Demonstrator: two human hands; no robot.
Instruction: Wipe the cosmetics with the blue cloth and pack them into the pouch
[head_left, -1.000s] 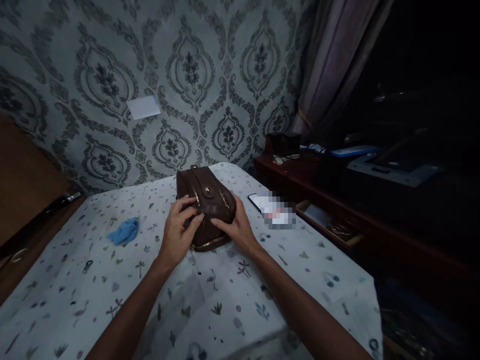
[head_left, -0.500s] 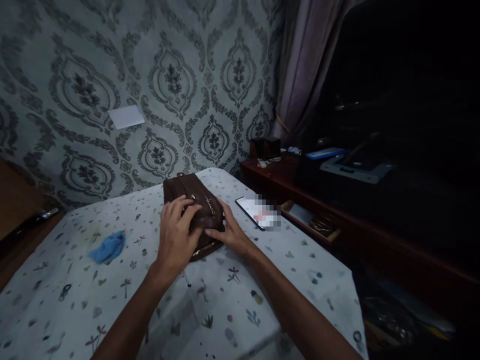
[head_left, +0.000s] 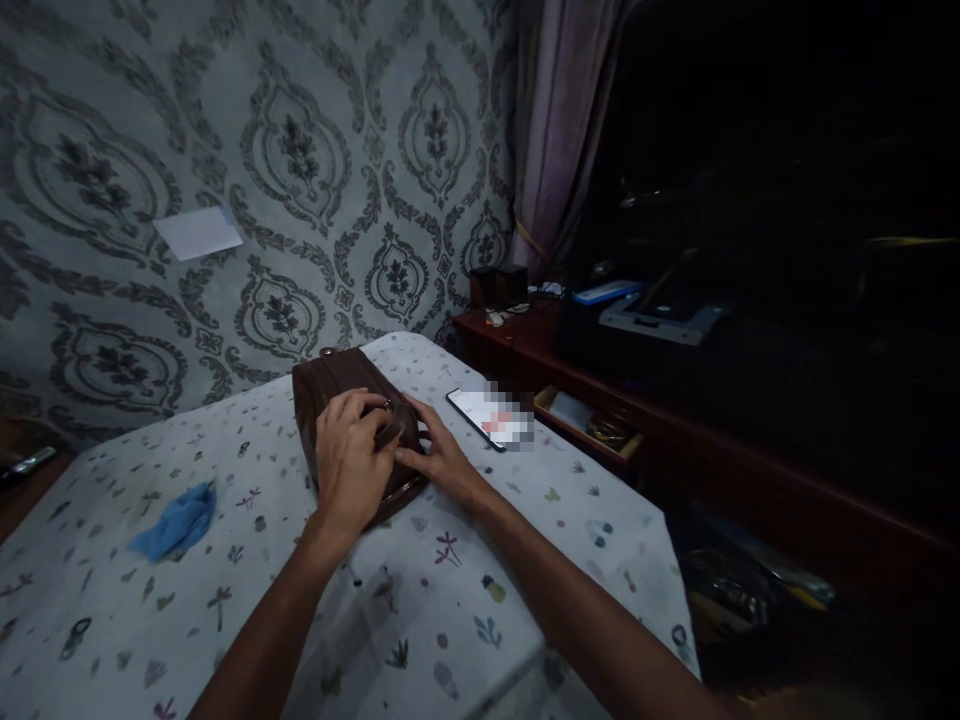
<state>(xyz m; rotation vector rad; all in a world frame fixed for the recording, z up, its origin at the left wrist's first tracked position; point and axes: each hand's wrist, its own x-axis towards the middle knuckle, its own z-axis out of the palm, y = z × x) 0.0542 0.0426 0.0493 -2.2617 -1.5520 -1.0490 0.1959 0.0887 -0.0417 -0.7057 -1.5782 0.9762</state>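
A brown leather bag (head_left: pixel 330 375) with metal fittings lies on the patterned white cloth, in the middle of the head view. My left hand (head_left: pixel 352 445) is over its top, fingers curled and thumb close to the index finger, gripping part of the bag's top or flap; which part is hidden by the hand. My right hand (head_left: pixel 442 455) holds the bag's near right side, its thumb in front and its fingers along the edge. A crumpled blue cloth (head_left: pixel 176 522) lies to the left of the bag. To its right is a phone (head_left: pixel 480 415) with a lit screen.
The white cloth (head_left: pixel 285 620) covers the surface under the bag. On the right, a dark red desk (head_left: pixel 487 335) has an open drawer (head_left: pixel 589 420) with things inside. Small dark boxes (head_left: pixel 499 285) stand on its far end. A patterned wall (head_left: pixel 300 150) rises behind.
The view has swung slightly to the right, so things sit further left. My left thumb and index finger have drawn together on the bag. My right hand stays at its side.
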